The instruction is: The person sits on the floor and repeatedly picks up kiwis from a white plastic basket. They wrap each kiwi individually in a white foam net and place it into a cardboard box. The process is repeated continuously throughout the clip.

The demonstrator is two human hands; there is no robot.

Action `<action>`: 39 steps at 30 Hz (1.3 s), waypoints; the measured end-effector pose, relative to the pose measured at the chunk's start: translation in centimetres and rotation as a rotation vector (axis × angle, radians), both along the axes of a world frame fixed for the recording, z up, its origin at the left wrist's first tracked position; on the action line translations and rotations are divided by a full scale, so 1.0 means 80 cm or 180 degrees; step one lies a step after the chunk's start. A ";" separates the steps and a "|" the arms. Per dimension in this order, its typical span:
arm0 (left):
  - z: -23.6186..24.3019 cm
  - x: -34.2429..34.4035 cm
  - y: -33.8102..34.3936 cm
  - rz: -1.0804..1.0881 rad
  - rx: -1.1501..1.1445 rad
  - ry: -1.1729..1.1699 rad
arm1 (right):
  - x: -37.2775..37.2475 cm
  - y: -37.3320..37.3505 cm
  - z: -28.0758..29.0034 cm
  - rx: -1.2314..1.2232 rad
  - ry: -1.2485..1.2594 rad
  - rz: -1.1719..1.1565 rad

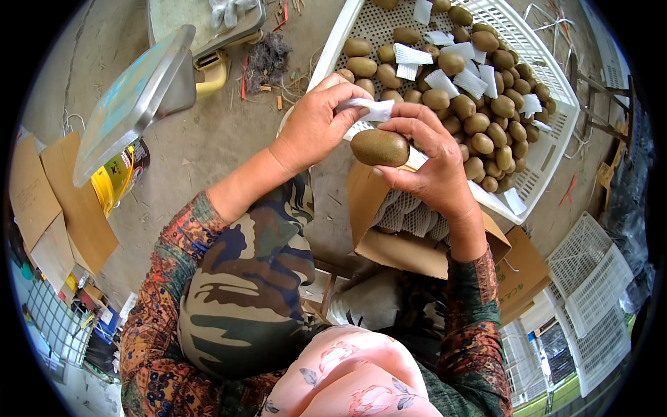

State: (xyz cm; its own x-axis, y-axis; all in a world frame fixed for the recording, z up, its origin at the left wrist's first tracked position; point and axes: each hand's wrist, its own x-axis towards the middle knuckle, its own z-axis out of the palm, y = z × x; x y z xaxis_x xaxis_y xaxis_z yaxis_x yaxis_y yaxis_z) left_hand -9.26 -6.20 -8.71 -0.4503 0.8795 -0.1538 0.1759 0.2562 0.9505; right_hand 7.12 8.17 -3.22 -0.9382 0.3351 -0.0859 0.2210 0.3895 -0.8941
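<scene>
My right hand point(438, 167) is closed around a brown kiwifruit point(379, 147), which lies sideways between thumb and fingers. Just above the fruit, my left hand point(313, 125) pinches a small white foam net sleeve point(373, 110); its free end reaches the right fingertips. The sleeve and the kiwifruit are apart in the part I can see. Beyond both hands stands a white plastic crate point(556, 156), heaped with loose kiwifruit point(477, 124) and scattered white foam sleeves point(470, 83). Under my right hand is an open cardboard box point(399, 251) with netted foam-covered pieces point(410, 214) inside.
To the left are a scale point(135, 104) with a metal-edged platform, a yellow bucket point(114, 181) and cardboard flaps point(76, 194). A tray point(184, 28) holding gloves stands at the far left. White slatted crates point(590, 278) stand on the right. Dark fluff point(267, 61) and straw litter the floor.
</scene>
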 end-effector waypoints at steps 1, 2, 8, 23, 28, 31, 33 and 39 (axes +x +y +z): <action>0.001 0.001 -0.001 -0.0038 0.0095 -0.0006 | 0.000 -0.002 0.001 0.0047 0.0000 -0.0061; 0.001 0.001 -0.002 -0.0076 0.0189 -0.0012 | 0.000 -0.004 0.001 0.0094 -0.0001 -0.0123; 0.012 -0.006 -0.006 -0.0114 0.0269 -0.2616 | 0.010 -0.007 0.002 -0.1377 -0.0021 -0.0378; 0.051 0.028 0.011 0.0278 0.0855 -0.0445 | -0.018 -0.048 0.003 0.1696 0.0320 -0.1572; 0.045 0.032 0.019 -0.0226 0.1191 -0.0220 | 0.019 -0.044 0.032 -0.1623 0.0422 -0.2096; 0.058 0.053 0.034 -0.0917 0.2127 0.0408 | 0.062 -0.020 0.082 -0.2967 -0.0272 -0.1723; 0.067 0.059 0.037 -0.1190 0.2182 -0.0023 | 0.110 -0.019 0.093 -0.3225 -0.0496 -0.1472; 0.035 0.030 0.016 -0.0777 0.0278 -0.0376 | 0.248 -0.058 0.001 -0.2162 -0.2392 -0.2826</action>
